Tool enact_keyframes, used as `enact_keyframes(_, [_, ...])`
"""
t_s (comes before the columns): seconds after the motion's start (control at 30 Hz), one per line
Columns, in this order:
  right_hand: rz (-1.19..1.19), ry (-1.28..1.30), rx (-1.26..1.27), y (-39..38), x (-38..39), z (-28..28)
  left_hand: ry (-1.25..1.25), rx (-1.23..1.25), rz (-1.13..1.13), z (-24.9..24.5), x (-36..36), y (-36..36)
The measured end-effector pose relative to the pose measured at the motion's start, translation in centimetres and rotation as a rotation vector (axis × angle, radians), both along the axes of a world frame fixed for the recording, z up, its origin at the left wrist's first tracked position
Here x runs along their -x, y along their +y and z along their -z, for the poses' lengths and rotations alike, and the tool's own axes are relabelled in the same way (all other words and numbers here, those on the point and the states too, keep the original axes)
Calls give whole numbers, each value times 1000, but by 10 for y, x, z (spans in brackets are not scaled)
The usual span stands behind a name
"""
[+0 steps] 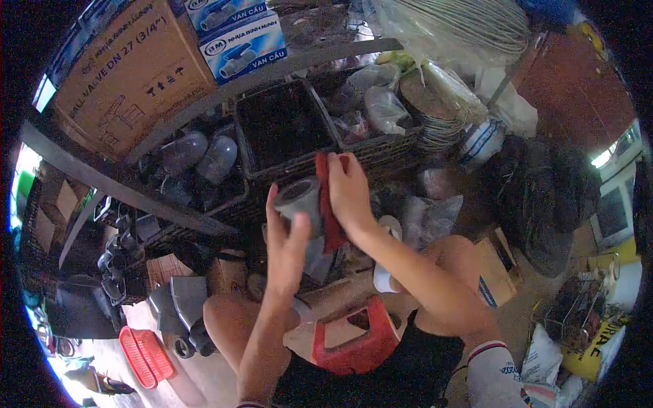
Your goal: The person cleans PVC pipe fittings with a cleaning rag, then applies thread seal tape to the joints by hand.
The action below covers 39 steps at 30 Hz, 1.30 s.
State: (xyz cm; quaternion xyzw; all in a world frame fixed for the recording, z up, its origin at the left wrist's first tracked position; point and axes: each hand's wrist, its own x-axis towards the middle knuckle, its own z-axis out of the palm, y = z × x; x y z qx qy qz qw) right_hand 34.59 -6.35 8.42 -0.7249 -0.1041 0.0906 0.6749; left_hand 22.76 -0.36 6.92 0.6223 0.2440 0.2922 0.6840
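In the head view, my left hand holds a grey pipe fitting with a round opening facing up, thumb on one side and fingers on the other. Beside it my right hand grips a dark red cloth, which hangs down against the fitting's right side. Both hands are close together above my lap, in front of a black crate. The cloth hides part of the fitting.
A metal shelf edge crosses above, bearing a cardboard box and blue-white boxes. A red plastic stool is between my legs. Lower left are a red basket and grey fittings.
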Motion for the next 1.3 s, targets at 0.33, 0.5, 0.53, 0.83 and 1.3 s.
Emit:
enact_keyframes(0.33, [-121,-21,158,7,10,1,-85,-236,-76,-5,1,4])
enact_keyframes(0.5, [-98,-56,167,6,47,3,-80,326,38,7,7,31])
enact_keyframes(0.53, [-95,-59,147,6,34,6,-86,323,84,-8,11,18])
enact_keyframes(0.83, [-24,151,19,1,0,10,299,118,42,-20,9,21])
enact_keyframes(1.3, [-120,-47,168,7,23,17,1,37,-41,10,3,23])
